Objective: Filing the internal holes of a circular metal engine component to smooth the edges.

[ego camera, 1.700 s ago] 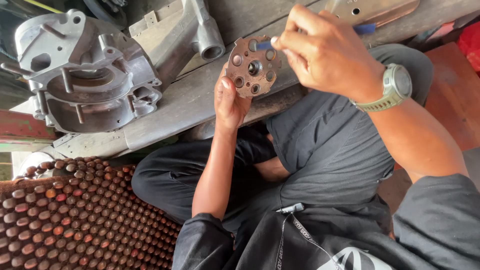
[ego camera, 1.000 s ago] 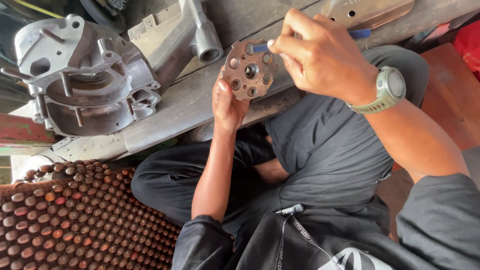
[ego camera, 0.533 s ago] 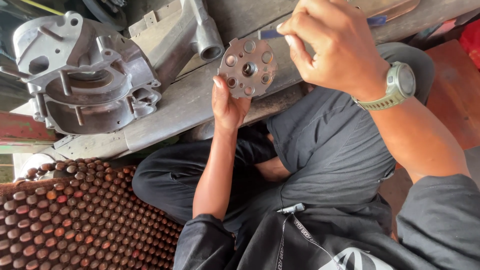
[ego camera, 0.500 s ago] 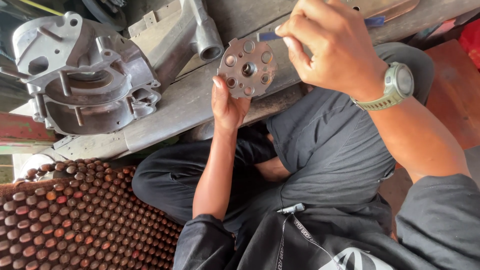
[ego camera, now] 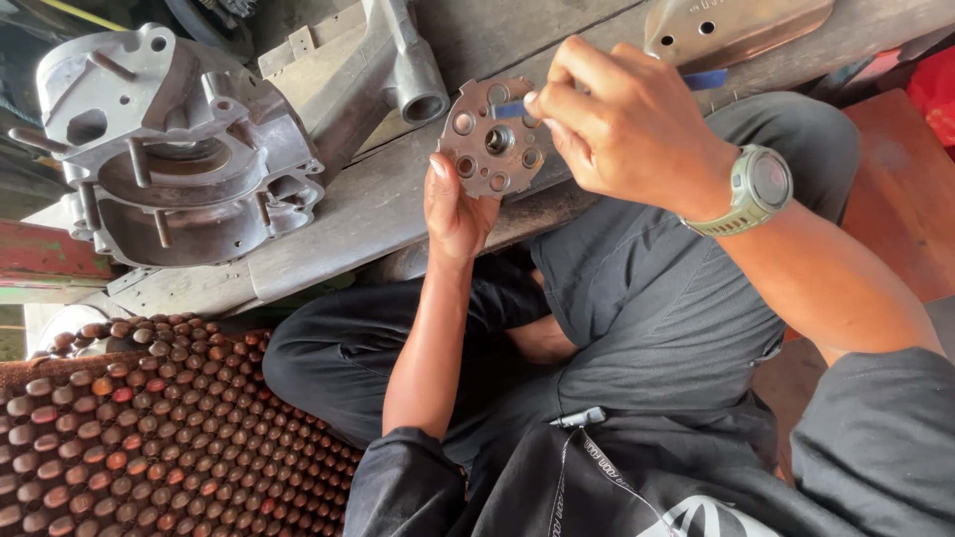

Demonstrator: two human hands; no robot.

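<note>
My left hand (ego camera: 455, 204) holds up a round grey metal plate (ego camera: 484, 149) with several holes, gripping it at its lower left edge. My right hand (ego camera: 632, 134), with a green watch on the wrist, pinches a thin blue-handled tool (ego camera: 708, 80) whose blue tip rests on the plate's upper right face. Both hands are raised above my lap, in front of a worn wooden bench (ego camera: 338, 209).
A large grey engine casing (ego camera: 169, 149) with studs lies on the bench at left, a cast metal arm (ego camera: 398, 60) beside it. A shiny metal cover (ego camera: 736, 25) lies at the top right. A beaded wooden seat mat (ego camera: 149, 428) fills the lower left.
The plate tilted and turned a little in my left hand. My right hand lifted slightly and came back down, bringing the blue tool tip onto the plate's face.
</note>
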